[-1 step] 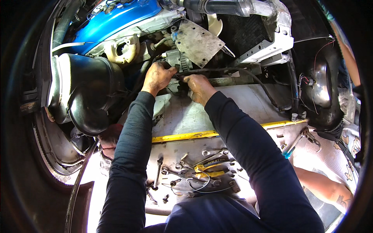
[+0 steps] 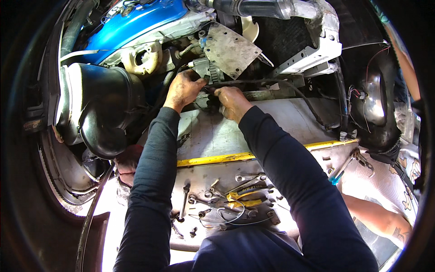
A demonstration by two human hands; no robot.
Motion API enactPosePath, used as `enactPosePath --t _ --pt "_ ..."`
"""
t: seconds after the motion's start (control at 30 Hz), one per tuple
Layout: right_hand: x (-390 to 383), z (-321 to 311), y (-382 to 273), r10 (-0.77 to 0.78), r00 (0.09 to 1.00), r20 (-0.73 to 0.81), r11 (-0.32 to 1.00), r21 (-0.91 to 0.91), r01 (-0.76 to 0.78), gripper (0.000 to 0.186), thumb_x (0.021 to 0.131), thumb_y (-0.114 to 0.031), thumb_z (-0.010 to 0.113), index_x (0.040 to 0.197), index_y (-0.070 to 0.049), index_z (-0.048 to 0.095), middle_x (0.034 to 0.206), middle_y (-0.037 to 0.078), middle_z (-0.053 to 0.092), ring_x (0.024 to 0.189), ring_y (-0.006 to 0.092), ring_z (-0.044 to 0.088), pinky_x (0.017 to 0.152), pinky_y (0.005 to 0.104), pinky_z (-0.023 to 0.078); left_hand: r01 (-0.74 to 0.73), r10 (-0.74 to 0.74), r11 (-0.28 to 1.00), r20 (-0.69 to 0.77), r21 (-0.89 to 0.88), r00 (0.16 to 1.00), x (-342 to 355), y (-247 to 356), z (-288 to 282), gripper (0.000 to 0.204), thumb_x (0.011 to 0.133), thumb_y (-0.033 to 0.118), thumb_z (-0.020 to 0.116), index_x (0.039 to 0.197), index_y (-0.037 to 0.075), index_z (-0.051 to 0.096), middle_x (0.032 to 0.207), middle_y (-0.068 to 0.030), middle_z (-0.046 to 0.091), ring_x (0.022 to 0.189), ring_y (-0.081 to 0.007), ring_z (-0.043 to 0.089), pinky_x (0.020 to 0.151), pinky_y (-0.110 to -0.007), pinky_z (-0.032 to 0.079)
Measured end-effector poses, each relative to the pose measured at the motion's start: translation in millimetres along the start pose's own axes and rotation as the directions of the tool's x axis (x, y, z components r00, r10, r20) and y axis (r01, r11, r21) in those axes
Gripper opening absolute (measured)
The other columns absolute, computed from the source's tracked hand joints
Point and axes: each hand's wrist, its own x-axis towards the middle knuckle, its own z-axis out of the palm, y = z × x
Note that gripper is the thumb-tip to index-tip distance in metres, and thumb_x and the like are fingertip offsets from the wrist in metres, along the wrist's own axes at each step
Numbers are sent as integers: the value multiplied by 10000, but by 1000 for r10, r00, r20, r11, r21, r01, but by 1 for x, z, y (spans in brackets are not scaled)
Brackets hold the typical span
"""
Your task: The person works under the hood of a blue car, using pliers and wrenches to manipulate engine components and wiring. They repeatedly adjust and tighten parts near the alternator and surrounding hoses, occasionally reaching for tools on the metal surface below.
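Note:
Deep in an engine bay, my left hand [image 2: 183, 89] and my right hand [image 2: 234, 103] meet just below a grey ribbed housing [image 2: 205, 69], which looks like an alternator. The left thumb points toward the right hand, and the fingers behind it curl out of sight. My right hand is closed, thumb and forefinger pinched on something small and dark that I cannot make out. A black cable [image 2: 253, 82] runs rightward from beside the fingertips. Above the hands slants a flat metal plate [image 2: 232, 49] with holes. The blue engine cover [image 2: 131, 25] lies at the upper left.
A yellow-edged panel [image 2: 213, 159] crosses beneath my forearms. Nearer me lie wrenches [image 2: 247, 178], yellow-handled pliers [image 2: 244, 197] and a long bolt [image 2: 183, 201]. A black canister [image 2: 102, 97] stands at left. Another person's arm [image 2: 374, 215] reaches in from the right.

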Motion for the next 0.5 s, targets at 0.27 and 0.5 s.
enactPosePath --t 0.27,0.5 --pt "30 -7 -1 -98 990 102 941 334 58 106 958 12 539 1007 14 634 962 121 676 784 260 688 735 432 611 -37 43 997 106 -63 993 1 11 -9 458 911 318 711 1152 -71 694 1082 -237 745 1007 -339 712 932 -402 522" --pt "24 -6 -1 -146 989 9 952 274 138 79 923 18 552 955 8 623 939 134 652 791 267 683 749 443 620 39 -81 963 150 267 985 0 12 -16 512 932 350 740 1243 -50 670 1110 -180 756 956 -234 695 877 -381 534"
